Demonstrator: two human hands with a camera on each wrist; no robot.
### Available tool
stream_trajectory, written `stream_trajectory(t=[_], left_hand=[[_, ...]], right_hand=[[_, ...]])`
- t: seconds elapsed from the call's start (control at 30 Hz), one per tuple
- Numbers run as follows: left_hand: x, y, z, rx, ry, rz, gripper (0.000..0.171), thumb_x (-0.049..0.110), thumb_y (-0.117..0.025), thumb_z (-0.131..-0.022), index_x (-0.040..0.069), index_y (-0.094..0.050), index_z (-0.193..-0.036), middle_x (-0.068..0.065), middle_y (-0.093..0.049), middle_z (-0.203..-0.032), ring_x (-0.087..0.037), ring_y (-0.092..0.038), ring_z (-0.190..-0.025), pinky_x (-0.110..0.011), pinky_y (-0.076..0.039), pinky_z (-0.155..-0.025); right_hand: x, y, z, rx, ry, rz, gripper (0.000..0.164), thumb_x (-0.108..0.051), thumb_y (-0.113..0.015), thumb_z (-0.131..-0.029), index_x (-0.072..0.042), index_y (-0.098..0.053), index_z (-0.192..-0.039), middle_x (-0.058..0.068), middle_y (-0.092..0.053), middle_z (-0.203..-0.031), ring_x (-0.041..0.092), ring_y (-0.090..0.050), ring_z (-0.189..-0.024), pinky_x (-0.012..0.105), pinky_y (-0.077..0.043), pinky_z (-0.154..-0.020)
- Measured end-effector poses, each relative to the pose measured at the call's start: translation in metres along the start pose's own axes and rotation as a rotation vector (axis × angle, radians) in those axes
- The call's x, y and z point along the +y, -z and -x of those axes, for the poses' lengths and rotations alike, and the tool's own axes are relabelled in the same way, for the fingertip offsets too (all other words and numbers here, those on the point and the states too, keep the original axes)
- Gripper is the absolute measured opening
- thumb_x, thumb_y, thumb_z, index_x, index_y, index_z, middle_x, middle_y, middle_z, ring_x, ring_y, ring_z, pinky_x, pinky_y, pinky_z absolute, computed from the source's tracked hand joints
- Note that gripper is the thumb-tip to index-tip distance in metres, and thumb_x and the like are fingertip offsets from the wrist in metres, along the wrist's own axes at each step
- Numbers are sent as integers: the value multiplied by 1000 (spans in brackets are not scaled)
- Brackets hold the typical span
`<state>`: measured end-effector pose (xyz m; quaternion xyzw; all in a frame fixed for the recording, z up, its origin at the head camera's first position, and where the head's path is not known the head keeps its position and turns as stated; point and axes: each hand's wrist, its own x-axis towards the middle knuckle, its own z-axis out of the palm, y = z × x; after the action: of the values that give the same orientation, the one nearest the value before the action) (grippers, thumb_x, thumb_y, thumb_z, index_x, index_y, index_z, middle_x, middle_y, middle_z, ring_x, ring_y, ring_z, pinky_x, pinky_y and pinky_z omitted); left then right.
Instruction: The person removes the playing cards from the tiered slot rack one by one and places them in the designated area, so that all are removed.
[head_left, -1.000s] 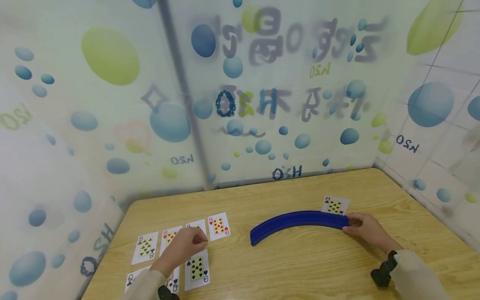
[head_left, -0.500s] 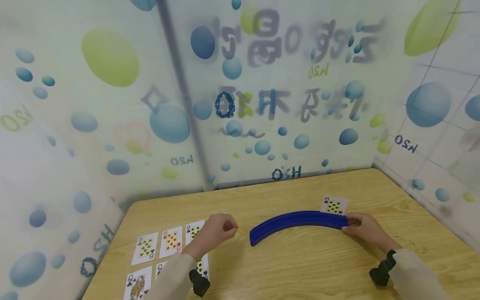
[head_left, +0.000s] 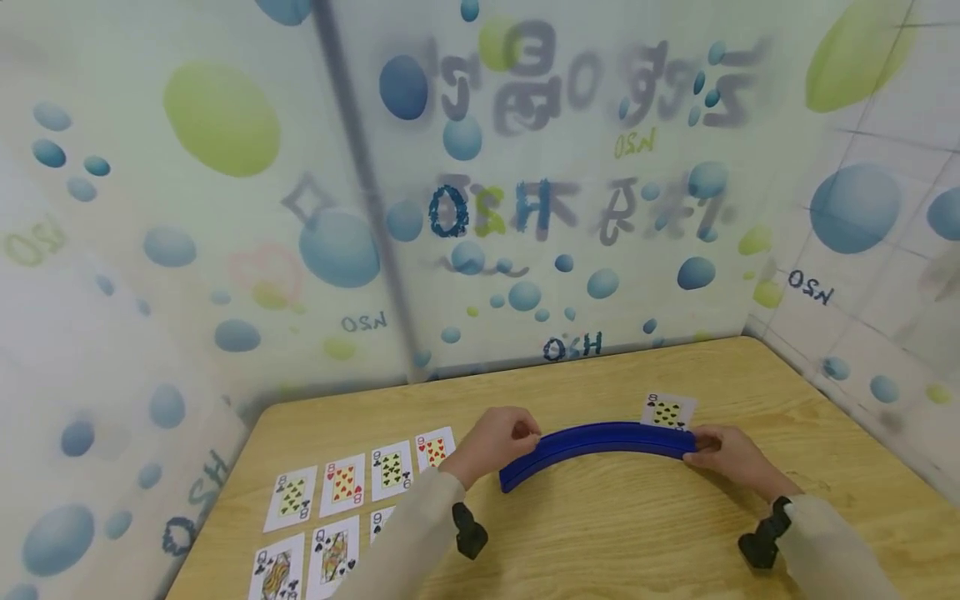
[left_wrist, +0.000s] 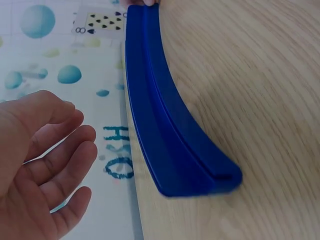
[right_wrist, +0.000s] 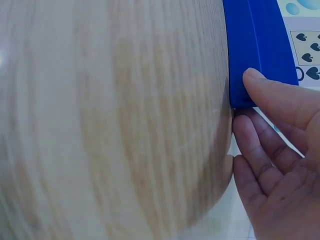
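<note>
A curved blue playing card holder [head_left: 600, 435] with a groove along its length lies on the table. One playing card, the eight of spades [head_left: 667, 411], stands upright at its right end. My right hand [head_left: 731, 458] pinches that end; in the right wrist view the thumb lies on top of the holder and the fingers are at its end and underside. Over the holder's left end hovers my left hand [head_left: 498, 442], partly covering it in the head view. The left wrist view has this hand [left_wrist: 50, 155] with loosely bent fingers, nothing in them, beside the holder.
Face-up cards lie in rows on the table's left side, among them the eight of clubs [head_left: 291, 497], nine of clubs [head_left: 392, 469] and queen of clubs [head_left: 276, 571]. My left sleeve [head_left: 412, 533] hides some. A bubble-patterned wall [head_left: 480, 308] borders the table's back.
My left hand has moved right, from over the cards to the holder's left end, uncovering several cards. My right hand has stayed at the holder's right end.
</note>
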<state>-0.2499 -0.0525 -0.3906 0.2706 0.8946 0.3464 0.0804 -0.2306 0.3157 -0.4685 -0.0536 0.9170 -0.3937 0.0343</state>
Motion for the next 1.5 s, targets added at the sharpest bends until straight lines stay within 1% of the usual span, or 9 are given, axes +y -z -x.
stream_trajectory(t=[0.17,0.3,0.47,0.7,0.87,1.07,1.23,1.37,1.5], left_hand=[[13,-9,-17,-21,-1,0,12,17,-60,-90,9,-66,-96,8,-59,-83,-5,-54,-73,-22,-45,-64],[25,-16,-29,-31,-8,48,14,17,-59,-90,9,-66,-99,8,-60,-84,-5,-54,-75,-21,-46,-64],[42,-27,-46,-15,3,116,13,16,-59,-90,12,-67,-98,7,-61,-87,-6,-55,-77,-21,-46,-66],[61,-46,-65,37,12,191,17,12,-62,-88,9,-67,-103,3,-63,-94,-7,-57,-82,-21,-47,-69],[74,-57,-72,78,34,241,23,12,-63,-86,9,-66,-109,-1,-62,-106,-9,-57,-87,-21,-47,-71],[80,-73,-80,95,79,282,30,12,-66,-84,14,-64,-114,5,-55,-111,-11,-56,-91,-23,-48,-69],[85,-82,-87,112,89,257,35,14,-68,-82,15,-62,-117,5,-58,-114,-8,-57,-90,-22,-48,-70],[90,-86,-91,140,88,251,36,11,-67,-83,15,-61,-118,3,-60,-113,-8,-58,-88,-21,-48,-69],[94,-87,-93,149,86,252,35,10,-66,-84,16,-61,-118,5,-60,-110,-7,-58,-86,-20,-47,-67]], right_hand=[[-2,1,0,-6,9,-10,52,-16,-70,-80,18,-50,-113,18,-61,-95,27,-58,-85,37,-48,-70],[-1,1,0,-10,15,-22,51,-15,-71,-80,19,-50,-113,18,-61,-95,28,-59,-85,36,-49,-69],[0,1,-2,-13,7,-5,52,-18,-71,-80,18,-51,-113,17,-61,-95,27,-58,-85,37,-48,-70],[0,2,-3,-22,-7,-8,52,-18,-71,-80,18,-51,-112,17,-61,-96,26,-58,-85,36,-48,-70],[4,3,-3,-25,-7,-20,51,-19,-71,-81,17,-52,-112,15,-61,-95,25,-58,-85,35,-48,-70],[8,2,-3,-23,-18,-38,53,-20,-71,-80,17,-52,-112,15,-62,-94,24,-58,-84,34,-48,-69],[9,2,-4,-23,-55,-40,54,-24,-72,-80,15,-53,-112,14,-62,-95,23,-58,-84,35,-48,-71],[7,2,-5,-26,-52,-41,53,-24,-71,-80,14,-53,-112,14,-62,-95,24,-58,-85,36,-48,-71],[5,2,-5,-34,-44,-60,51,-23,-71,-80,13,-54,-112,13,-62,-95,23,-59,-85,35,-48,-71]])
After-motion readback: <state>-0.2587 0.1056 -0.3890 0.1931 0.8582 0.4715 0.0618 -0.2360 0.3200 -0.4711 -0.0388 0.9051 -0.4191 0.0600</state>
